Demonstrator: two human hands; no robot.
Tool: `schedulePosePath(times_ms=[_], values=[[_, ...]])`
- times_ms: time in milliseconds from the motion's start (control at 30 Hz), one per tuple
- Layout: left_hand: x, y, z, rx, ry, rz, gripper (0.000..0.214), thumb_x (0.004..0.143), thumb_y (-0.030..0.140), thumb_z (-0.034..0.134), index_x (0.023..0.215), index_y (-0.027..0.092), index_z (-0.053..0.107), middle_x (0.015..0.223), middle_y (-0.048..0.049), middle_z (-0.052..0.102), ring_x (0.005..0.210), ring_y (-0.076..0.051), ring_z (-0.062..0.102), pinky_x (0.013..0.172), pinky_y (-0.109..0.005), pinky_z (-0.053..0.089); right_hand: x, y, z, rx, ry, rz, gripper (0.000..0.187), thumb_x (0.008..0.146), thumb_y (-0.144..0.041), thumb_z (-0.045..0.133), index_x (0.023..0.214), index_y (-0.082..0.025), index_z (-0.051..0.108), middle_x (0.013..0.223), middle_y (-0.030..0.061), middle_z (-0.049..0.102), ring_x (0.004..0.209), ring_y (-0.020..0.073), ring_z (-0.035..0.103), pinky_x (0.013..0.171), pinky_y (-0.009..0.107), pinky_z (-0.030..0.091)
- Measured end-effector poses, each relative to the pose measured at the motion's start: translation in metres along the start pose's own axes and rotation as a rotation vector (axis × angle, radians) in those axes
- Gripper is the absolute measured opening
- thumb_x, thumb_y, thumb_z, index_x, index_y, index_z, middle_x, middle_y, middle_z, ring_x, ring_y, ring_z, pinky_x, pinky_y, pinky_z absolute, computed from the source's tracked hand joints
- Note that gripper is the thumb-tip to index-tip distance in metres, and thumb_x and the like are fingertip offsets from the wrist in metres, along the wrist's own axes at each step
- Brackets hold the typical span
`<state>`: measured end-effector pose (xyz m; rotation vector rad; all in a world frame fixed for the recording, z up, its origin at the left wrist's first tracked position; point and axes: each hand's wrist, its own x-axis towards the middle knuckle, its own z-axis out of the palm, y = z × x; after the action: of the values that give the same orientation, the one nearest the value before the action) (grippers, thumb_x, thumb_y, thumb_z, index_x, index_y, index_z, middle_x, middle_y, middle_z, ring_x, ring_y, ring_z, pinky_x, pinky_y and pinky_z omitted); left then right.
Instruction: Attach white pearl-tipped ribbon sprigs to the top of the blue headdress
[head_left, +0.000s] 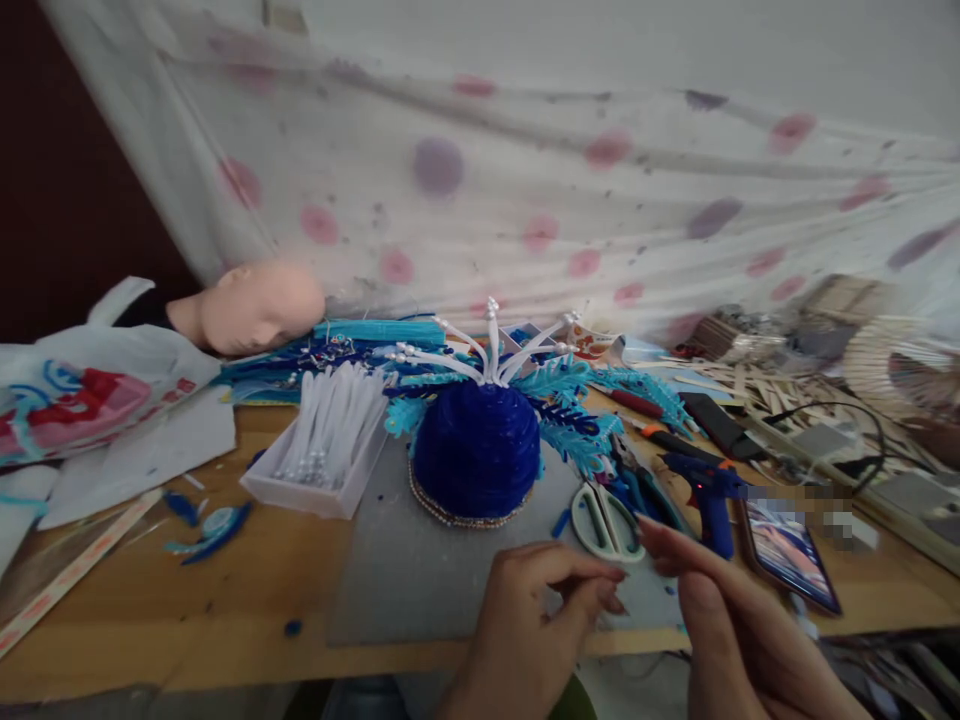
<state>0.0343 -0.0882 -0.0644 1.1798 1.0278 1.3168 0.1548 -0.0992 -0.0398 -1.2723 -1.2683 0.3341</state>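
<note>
My left hand (pixel 536 625) is near the table's front edge, its fingers curled with thumb and fingertips pinched together; what they hold is too small to make out. My right hand (pixel 720 620) is just beside it, fingers stretched toward the left hand's tips, close to green-handled scissors (pixel 606 520). Behind the hands, on a grey mat (pixel 420 575), stands a dark blue dome-shaped headpiece (pixel 476 450) with a beaded rim, white pearl-tipped stalks and turquoise feather shapes.
A white tray (pixel 319 445) of white pearl-tipped sticks lies left of the headpiece. A mannequin head (pixel 255 305) lies at back left. A blue glue gun (pixel 709 490) and a phone (pixel 787 550) lie at right. Blue scraps (pixel 214 528) and a ruler (pixel 67 575) lie at left.
</note>
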Motion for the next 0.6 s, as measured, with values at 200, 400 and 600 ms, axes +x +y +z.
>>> schedulePosePath(times_ms=[200,400,600], values=[[0.005,0.004,-0.01,-0.171,-0.064,0.003,0.013,0.077,0.036,0.08,0.075,0.023,0.082,0.084,-0.0066,0.08,0.081,-0.021,0.071,0.075,-0.03,0.054,0.018,0.022,-0.004,0.07,-0.577,-0.087,0.027,0.089,-0.036,0.071,0.115,-0.034,0.076,0.116,0.0027,0.078,0.106,0.0245,0.074,0.091,0.028,0.059],[0.003,-0.004,-0.018,-0.267,-0.052,-0.152,0.017,0.087,0.037,0.07,0.087,0.026,0.083,0.091,-0.0043,0.082,0.094,-0.022,0.074,0.09,-0.034,0.056,0.032,0.034,0.011,0.185,-0.684,-0.086,0.035,0.073,-0.04,0.088,0.106,-0.039,0.08,0.099,0.0005,0.081,0.089,0.0218,0.076,0.08,0.024,0.061],[0.001,-0.009,-0.018,-0.363,0.036,-0.256,0.035,0.084,0.055,0.07,0.102,0.026,0.081,0.112,-0.0086,0.079,0.11,-0.027,0.072,0.101,-0.042,0.055,0.031,0.045,0.025,0.195,-0.684,0.104,0.008,0.082,-0.038,0.08,0.081,-0.03,0.082,0.082,0.0012,0.08,0.072,0.0176,0.074,0.065,0.02,0.058]])
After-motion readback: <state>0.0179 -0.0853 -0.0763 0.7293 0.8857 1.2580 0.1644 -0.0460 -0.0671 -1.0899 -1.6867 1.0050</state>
